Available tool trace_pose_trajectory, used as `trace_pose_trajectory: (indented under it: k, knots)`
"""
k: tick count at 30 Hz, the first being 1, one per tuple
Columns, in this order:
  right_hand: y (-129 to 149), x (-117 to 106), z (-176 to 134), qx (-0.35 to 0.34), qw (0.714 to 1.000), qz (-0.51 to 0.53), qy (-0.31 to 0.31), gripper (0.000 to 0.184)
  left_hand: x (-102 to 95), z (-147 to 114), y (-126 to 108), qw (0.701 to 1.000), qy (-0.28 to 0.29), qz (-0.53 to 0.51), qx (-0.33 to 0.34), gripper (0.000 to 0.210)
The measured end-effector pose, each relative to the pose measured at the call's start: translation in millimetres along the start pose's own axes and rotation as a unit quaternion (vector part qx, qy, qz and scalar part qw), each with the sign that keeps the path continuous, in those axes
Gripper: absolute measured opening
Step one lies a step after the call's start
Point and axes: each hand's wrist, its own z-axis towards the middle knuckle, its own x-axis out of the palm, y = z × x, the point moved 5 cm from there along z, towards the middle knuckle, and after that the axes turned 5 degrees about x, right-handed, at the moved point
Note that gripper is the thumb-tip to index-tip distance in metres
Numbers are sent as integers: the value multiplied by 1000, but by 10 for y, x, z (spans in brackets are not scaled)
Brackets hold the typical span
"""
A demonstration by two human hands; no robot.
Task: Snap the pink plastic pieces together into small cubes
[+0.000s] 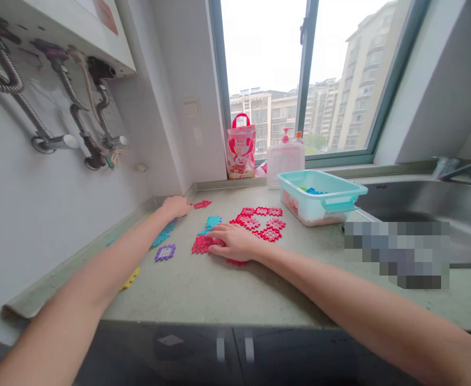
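1. Lying nearest along the counter's left edge: a yellow tile, then a purple tile, both flat and apart from either hand.
2. Right hand palm down near the counter's middle, fingers spread and loosely flat, pressing on a clump of red tiles; one more red piece peeks out under the heel of the hand. Not clenched around anything, only resting on top, probably to pin or slide the pieces.
3. Left hand stretched farther toward the back-left corner, fingers curled down and together on the surface; whether a tile sits under them cannot be told. Teal tiles just beside the wrist, a single red tile just right of the fingertips.
4. Between the hands, a teal tile; beyond the right hand, a joined patch of red tiles laid flat.
5. Farther right, a teal bin holding more pieces, beside the sink.
6. At the back edge under the window: a red gift bag and a soap bottle.
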Motion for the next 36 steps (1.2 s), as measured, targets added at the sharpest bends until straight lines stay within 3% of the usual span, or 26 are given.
trace_pose_trajectory:
  k: [4, 8, 13, 16, 20, 25, 28, 30, 33, 36]
  knots:
    - [-2, 4, 0, -5, 1000, 1, 7, 46, 66, 193, -367, 997, 22, -53, 44, 79]
    - [-20, 10, 8, 3, 1000, -11, 11, 49, 44, 210, -721, 989, 28, -89, 116, 72]
    - [27, 15, 20, 15, 998, -52, 18, 46, -86, -30, -1012, 974, 34, -126, 187, 65]
    - [77, 22, 14, 36, 996, -78, 14, 48, -223, -290, -1035, 965, 30, -158, 208, 66]
    - [97, 35, 0, 58, 994, -84, 23, 42, -480, -807, -720, 952, -12, -246, 184, 70]
    - [74, 27, 14, 36, 996, -70, 38, 39, -594, -1719, 111, 956, -38, -266, 116, 77]
    - [53, 32, 15, 32, 997, -56, 40, 40, -363, -2245, 558, 971, -51, -230, 47, 89]
    - [54, 45, 11, 28, 998, -48, 40, 41, -116, -2515, 698, 978, -62, -197, 4, 104]
    - [91, 54, 14, 20, 998, -46, 41, 43, 265, -2697, 673, 989, -42, -140, -24, 109]
    - [157, 16, 23, 25, 997, -56, 51, 45, 381, -2630, 572, 991, -73, -103, -52, 93]
